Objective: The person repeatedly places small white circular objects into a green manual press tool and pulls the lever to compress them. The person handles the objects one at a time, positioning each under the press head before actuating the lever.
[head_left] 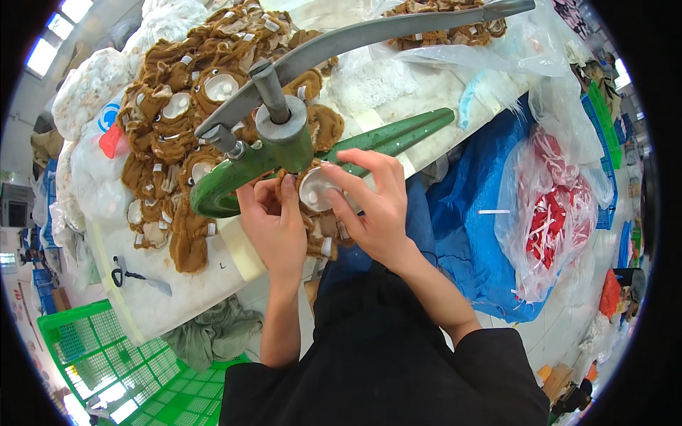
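Note:
A brown plush piece (327, 246) with a shiny white round cup-like part (315, 190) hangs between my hands, just in front of a green hand press (293, 145) with a long grey lever (369, 41). My left hand (273, 227) has its fingers curled and pinched at the left edge of the plush, under the press head. With thumb and fingers bent around the white part's right side, my right hand (375, 207) grips the same piece. What lies between the left fingertips is hidden.
Many brown plush pieces (170, 128) heap on the white table (192, 284) at left, with small scissors (135, 277) near its edge. Left below stands a green basket (99, 341) with a grey-green cloth (213, 330). A blue sack (455, 234) and clear bag (547, 220) lie right.

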